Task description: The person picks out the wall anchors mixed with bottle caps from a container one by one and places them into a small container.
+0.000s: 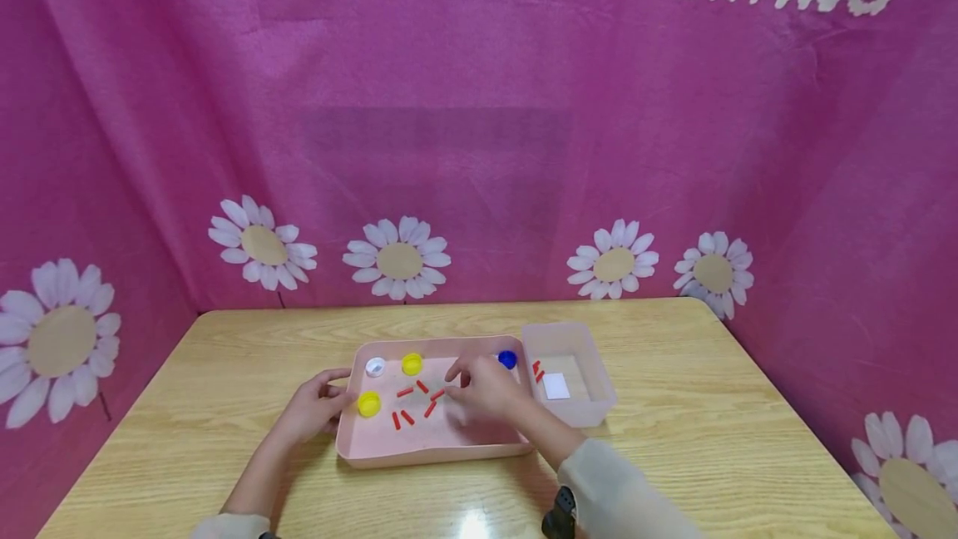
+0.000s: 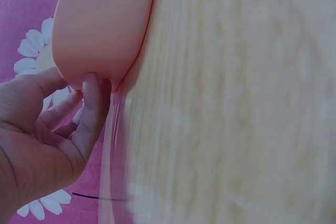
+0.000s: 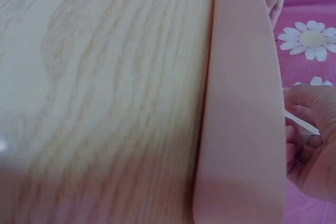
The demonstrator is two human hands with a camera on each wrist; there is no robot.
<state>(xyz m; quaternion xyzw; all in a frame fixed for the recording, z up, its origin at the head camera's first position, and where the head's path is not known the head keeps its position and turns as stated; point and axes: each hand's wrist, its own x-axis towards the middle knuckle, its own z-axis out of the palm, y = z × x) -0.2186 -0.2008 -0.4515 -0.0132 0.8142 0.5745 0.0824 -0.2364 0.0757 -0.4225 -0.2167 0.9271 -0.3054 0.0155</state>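
A shallow pink tray (image 1: 422, 453) lies on the wooden table. My left hand (image 1: 314, 407) holds its left end, the thumb at the rim and fingers against the outer wall, as the left wrist view shows. Several short red sticks (image 1: 407, 417) lie scattered in the middle of the tray. Over them is my right hand (image 1: 486, 389), fingers bent and thumb apart from the index finger; its fingertips are close to one red stick (image 1: 437, 395). In the right wrist view the tray wall hides what lies below that hand.
Inside the tray are two yellow caps (image 1: 369, 404), a white cap (image 1: 376, 367) and a blue cap (image 1: 507, 358). A translucent box (image 1: 591, 412) stands against the tray's right end, with a white square (image 1: 556, 386) and a few red sticks (image 1: 538, 371) in it. A pink curtain (image 1: 479, 190) hangs behind the table.
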